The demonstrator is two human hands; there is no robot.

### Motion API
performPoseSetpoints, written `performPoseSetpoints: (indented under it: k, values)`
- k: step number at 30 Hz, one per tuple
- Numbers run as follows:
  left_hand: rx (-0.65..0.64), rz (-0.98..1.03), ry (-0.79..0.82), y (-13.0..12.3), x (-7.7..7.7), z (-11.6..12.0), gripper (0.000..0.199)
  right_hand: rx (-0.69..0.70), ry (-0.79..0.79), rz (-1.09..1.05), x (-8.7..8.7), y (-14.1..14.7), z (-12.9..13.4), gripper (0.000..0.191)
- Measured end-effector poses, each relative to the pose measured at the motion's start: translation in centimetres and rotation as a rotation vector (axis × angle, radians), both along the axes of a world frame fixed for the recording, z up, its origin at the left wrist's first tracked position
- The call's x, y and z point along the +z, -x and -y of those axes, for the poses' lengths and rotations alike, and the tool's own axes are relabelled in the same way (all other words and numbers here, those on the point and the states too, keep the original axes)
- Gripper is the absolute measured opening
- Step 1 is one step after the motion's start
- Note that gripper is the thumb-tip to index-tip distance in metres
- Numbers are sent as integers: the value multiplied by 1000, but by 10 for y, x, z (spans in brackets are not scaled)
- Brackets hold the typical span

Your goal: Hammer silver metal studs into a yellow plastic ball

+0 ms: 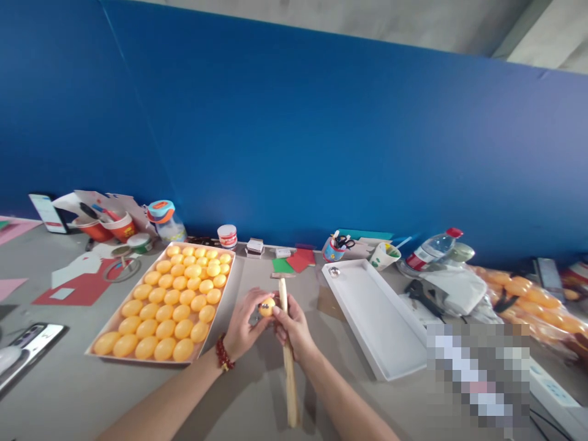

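Near the middle of the tabletop [257,398], both hands meet over one small yellow capsule [267,306]. The left hand [243,327] curls its grip closed on the capsule from the left side, fingers wrapped beneath and behind it, with something small and metallic showing at the capsule's near-left side. The right hand [294,327] has its grip closed around the wooden handle of a hammer [288,361], thumb and fingertips touching the capsule's right side. The handle runs back toward the near edge of the tabletop, and the hammer's head points toward the far edge, just past the capsule. Just left of the hands lies a tray of yellow capsules [171,304], filled in rows. To the right lies a white tray [381,318] with one small metal piece in its far corner.
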State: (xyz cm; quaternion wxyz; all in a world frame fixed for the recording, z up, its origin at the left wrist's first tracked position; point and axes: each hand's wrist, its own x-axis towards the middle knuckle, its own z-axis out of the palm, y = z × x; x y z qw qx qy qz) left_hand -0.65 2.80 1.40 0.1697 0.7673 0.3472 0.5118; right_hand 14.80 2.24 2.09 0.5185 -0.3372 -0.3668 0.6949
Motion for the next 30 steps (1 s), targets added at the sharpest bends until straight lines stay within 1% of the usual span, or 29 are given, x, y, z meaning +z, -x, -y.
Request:
performPoseSetpoints:
  k: [3, 6, 9, 13, 14, 16, 18, 20, 23, 26, 30]
  values:
    - [-83, 89, 91, -1, 1, 1, 40, 28, 15, -34, 0, 1, 1, 41]
    - [-149, 173, 184, -2, 0, 3, 39, 43, 33, -54, -2, 3, 3, 47]
    - [-147, 201, 225, -2, -1, 5, 37, 41, 34, 20, -2, 4, 3, 50]
    - [-58, 183, 279, 1, -4, 4, 39, -43, -36, 322, 6, -2, 0, 46]
    - [-34, 193, 309, 1, -5, 3, 41, -71, -66, 387, 9, -6, 0, 44]
    - [3, 252, 372, 1, -7, 0, 43, -81, -143, 494, 17, -16, 2, 36]
    - [10, 325, 415, -1, -10, -4, 41, -30, -246, 632, 24, -28, 7, 28]
    - [2, 373, 418, -4, -12, -6, 37, 2, -375, 846, 29, -39, 14, 22]
    - [-8, 392, 403, -6, -14, -7, 36, -80, -563, 1137, 30, -47, 22, 24]
    - [0, 389, 406, -6, -13, -7, 36, -154, -655, 1260, 27, -46, 25, 29]
    - [14, 372, 408, -3, -11, -7, 37, -107, -702, 1303, 27, -42, 25, 31]
